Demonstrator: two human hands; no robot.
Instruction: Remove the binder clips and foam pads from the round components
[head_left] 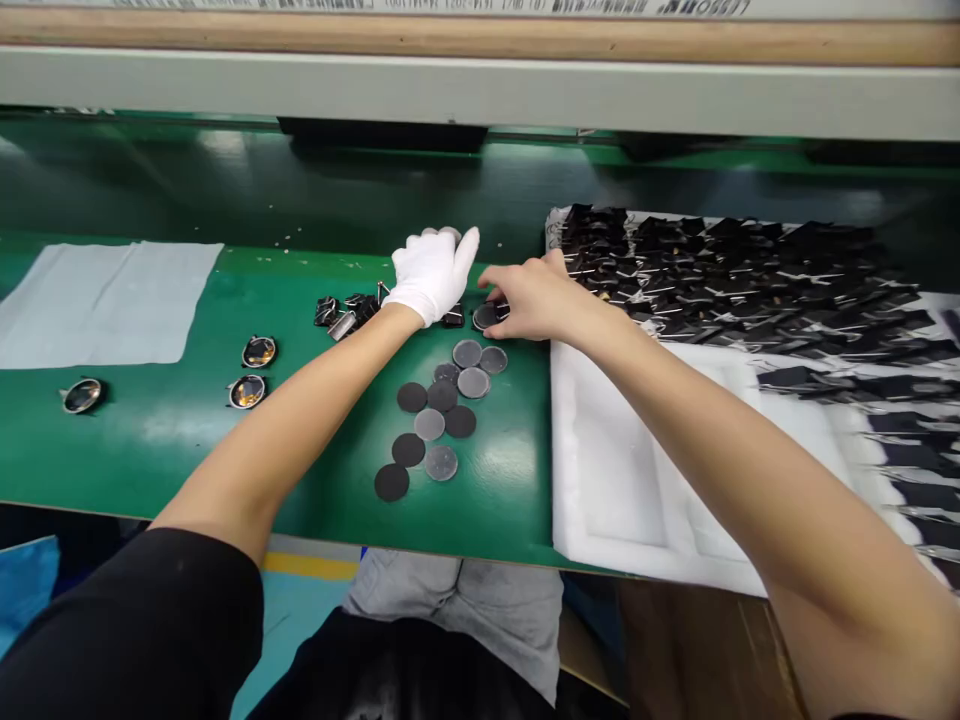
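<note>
One round disc (484, 317) sits at the bare right hand (534, 297), its fingers bent, a little apart; I can't tell if they grip it. Eleven loose discs (442, 396) wait below, so it looks part done. The gloved left hand (431, 272) is curled; what it holds, I can't tell. Past them: three watches (247, 391), one cloth (112, 305), and too many tray clips (660, 275) to count.

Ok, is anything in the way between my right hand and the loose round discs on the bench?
Nothing visible: only green bench shows between your right hand, with a round piece at its fingertips, and the nearest loose discs. The black clips by your gloved left hand lie off that path.
</note>
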